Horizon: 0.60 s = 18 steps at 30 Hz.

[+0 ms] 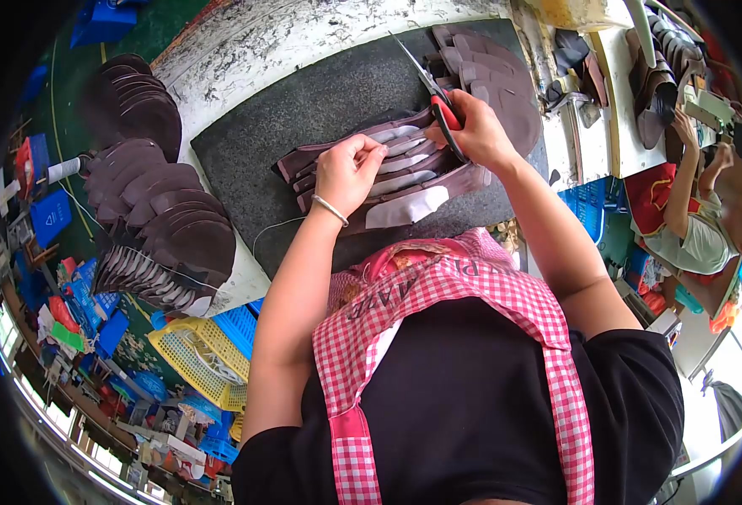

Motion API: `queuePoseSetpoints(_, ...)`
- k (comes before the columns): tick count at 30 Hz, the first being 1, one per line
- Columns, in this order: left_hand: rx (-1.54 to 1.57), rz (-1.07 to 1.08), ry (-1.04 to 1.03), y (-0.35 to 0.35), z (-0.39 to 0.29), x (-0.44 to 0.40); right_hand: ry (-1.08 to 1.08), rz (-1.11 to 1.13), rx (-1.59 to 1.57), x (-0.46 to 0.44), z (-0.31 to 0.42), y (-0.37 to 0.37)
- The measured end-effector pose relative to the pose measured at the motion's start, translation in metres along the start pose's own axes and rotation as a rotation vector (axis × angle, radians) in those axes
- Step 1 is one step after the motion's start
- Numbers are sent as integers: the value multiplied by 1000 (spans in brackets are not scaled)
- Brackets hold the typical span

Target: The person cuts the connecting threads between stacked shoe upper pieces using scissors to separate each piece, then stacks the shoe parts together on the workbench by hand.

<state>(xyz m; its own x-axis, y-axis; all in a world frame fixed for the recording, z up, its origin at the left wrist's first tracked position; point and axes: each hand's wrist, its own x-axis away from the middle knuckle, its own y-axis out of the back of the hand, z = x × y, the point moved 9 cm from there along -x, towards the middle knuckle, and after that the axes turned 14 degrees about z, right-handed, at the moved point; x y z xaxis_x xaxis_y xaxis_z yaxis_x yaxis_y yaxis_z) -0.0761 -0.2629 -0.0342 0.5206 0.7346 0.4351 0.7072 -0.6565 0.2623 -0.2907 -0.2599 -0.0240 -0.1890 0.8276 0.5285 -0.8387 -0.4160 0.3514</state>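
Note:
Scissors with red and black handles (445,116) are held in my right hand (475,130), their blades pointing up and away to the left. My left hand (348,172), with a bracelet at the wrist, has its thumb and fingers pressed together over a row of overlapping dark brown pieces (304,160) with pale grey linings. Whatever lies between those fingertips is too small to make out. A white patch (407,208) shows on the nearest piece. The pieces rest on a dark grey mat (261,126). More flat brown pieces (501,84) are fanned out beyond my right hand.
Stacks of brown pieces (177,219) stand on the white table (240,282) at the left. Yellow and blue baskets (194,358) are below its edge. At the right are a tool holder (577,105), more brown pieces (653,101) and another person (691,227) at work.

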Motion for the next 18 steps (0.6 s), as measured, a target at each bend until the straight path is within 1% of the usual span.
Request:
queuePoseSetpoints(2,-26,-23,34,0,5,-1,-29,-74,140,-4,5,7)
queuePoseSetpoints(4,-44,-99,47,10,10,2,-46,-159,298,-10,9,13)
queuePoseSetpoints(5,-54,-136,55,17,14,4,-27,-141,303,-13,13,13)
queuePoseSetpoints(6,-32,-166,15,21,16,5,-9,-123,308,-16,17,13)
queuePoseSetpoints(7,-22,-157,35,22,22,6,9,-104,312,-19,19,11)
queuePoseSetpoints(10,25,-145,62,25,22,8,86,-27,239,-24,22,0)
queuePoseSetpoints(13,42,-128,49,20,10,7,-6,248,-226,-30,13,-27)
queuePoseSetpoints(14,36,-129,48,19,8,7,-31,233,-323,-31,10,-29)
queuePoseSetpoints(18,9,-140,56,21,5,7,-97,161,-387,-27,8,-17)
